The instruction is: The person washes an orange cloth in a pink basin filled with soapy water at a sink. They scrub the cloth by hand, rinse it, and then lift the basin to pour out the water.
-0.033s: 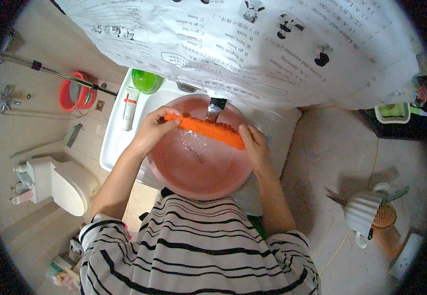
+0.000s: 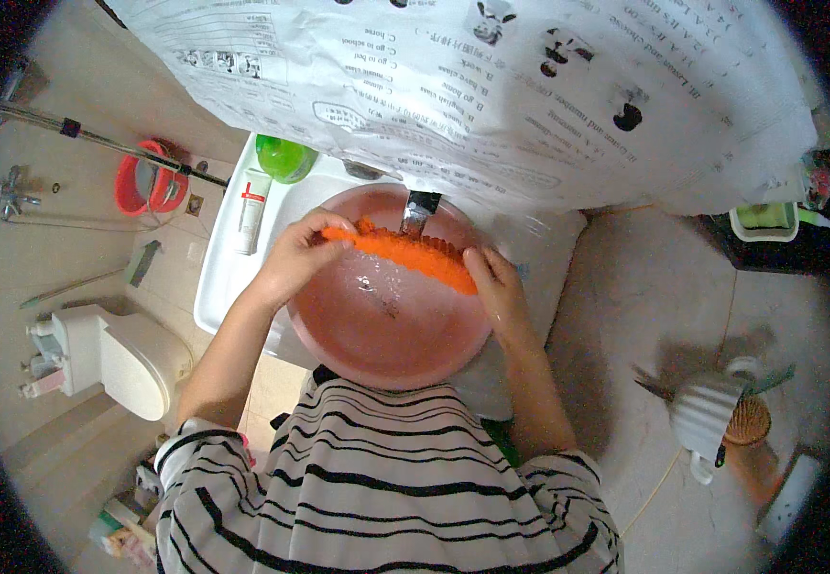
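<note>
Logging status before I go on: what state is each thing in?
Pink basin, upright; water level unclear
Orange cloth, drawn out lengthwise above the basin
Left hand, closed on cloth's left end
Right hand, closed on cloth's right end
Faucet, over basin; flow unclear
White tube, lying down
Toilet, lid apparently down

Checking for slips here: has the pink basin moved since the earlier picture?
No: the pink basin shows no visible shift against the tap over its far side.
</note>
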Action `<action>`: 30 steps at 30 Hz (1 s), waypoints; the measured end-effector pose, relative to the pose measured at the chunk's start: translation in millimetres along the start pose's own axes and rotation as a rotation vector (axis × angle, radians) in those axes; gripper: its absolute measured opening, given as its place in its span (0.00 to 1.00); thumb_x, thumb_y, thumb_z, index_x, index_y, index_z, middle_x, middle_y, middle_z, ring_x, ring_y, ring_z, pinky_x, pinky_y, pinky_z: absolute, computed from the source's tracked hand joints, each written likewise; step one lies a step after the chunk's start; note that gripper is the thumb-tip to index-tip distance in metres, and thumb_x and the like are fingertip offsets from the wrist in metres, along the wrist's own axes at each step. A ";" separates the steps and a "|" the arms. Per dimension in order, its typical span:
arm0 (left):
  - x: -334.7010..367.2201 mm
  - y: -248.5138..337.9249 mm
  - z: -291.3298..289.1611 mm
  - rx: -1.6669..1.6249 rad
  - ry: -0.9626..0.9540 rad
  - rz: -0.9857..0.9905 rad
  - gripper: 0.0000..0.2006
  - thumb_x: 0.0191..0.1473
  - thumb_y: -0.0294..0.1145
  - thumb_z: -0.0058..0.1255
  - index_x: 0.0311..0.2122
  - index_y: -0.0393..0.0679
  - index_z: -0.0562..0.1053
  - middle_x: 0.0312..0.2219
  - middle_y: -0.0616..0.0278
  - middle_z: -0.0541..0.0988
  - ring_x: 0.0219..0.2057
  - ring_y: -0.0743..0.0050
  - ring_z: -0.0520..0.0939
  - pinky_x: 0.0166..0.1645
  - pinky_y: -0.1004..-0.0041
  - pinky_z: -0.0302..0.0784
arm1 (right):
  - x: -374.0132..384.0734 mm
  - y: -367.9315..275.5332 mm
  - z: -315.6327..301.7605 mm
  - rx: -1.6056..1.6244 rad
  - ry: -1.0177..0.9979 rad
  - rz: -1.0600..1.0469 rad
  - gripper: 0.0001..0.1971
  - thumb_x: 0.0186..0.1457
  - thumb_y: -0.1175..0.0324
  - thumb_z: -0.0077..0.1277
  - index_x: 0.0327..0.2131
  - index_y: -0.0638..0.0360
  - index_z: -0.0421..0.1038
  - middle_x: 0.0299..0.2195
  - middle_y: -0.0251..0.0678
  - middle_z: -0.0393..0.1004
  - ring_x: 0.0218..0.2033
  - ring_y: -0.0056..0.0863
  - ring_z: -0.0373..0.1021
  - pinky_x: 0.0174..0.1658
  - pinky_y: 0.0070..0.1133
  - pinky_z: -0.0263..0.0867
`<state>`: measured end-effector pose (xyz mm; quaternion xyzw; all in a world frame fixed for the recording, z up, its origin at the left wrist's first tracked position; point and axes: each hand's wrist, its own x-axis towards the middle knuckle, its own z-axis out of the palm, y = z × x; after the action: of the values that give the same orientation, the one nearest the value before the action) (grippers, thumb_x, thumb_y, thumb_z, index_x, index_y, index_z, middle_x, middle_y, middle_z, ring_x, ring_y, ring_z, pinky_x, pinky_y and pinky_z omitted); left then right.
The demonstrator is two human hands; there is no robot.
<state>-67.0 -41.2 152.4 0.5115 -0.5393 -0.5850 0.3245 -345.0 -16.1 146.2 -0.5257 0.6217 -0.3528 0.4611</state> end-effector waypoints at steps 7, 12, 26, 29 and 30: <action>1.3 -43.8 21.4 0.709 -0.815 -0.134 0.17 0.41 0.24 0.45 0.40 0.47 0.74 0.37 0.53 0.75 0.46 0.57 0.71 0.55 0.63 0.60 | -23.8 70.8 32.5 -0.389 -0.413 -0.106 0.09 0.48 0.65 0.52 0.27 0.62 0.70 0.28 0.47 0.71 0.31 0.41 0.68 0.37 0.31 0.62; 53.5 -183.3 41.5 0.982 -0.326 -0.197 0.27 0.49 0.39 0.46 0.57 0.58 0.56 0.55 0.50 0.57 0.56 0.47 0.57 0.58 0.54 0.54 | 18.6 100.2 64.3 -0.571 -0.124 -0.053 0.19 0.49 0.64 0.49 0.45 0.60 0.65 0.45 0.50 0.66 0.48 0.47 0.61 0.51 0.34 0.56; 91.0 -215.8 129.3 0.185 0.402 -0.520 0.25 0.48 0.54 0.48 0.40 0.41 0.71 0.31 0.53 0.77 0.33 0.65 0.78 0.39 0.66 0.73 | 61.5 186.2 115.8 0.426 0.001 0.679 0.23 0.48 0.59 0.49 0.46 0.62 0.65 0.41 0.40 0.70 0.40 0.38 0.67 0.45 0.34 0.63; 65.4 -209.4 156.1 -0.080 0.154 -0.173 0.22 0.52 0.50 0.45 0.36 0.38 0.72 0.24 0.56 0.77 0.27 0.67 0.77 0.35 0.65 0.73 | 59.3 191.5 113.3 1.073 -0.120 0.998 0.20 0.50 0.56 0.46 0.43 0.59 0.67 0.39 0.39 0.70 0.38 0.37 0.68 0.42 0.35 0.65; 56.7 -161.5 163.4 -0.056 0.070 -0.069 0.18 0.53 0.47 0.45 0.33 0.39 0.73 0.24 0.58 0.77 0.27 0.69 0.77 0.34 0.68 0.73 | 57.4 191.9 101.8 1.144 -0.154 0.934 0.20 0.51 0.55 0.45 0.43 0.58 0.67 0.39 0.38 0.70 0.39 0.37 0.68 0.42 0.35 0.65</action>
<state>-209.2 -11.6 -34.3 0.5409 -0.4930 -0.5924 0.3370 -313.2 -29.5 -75.9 0.0925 0.4655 -0.3510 0.8072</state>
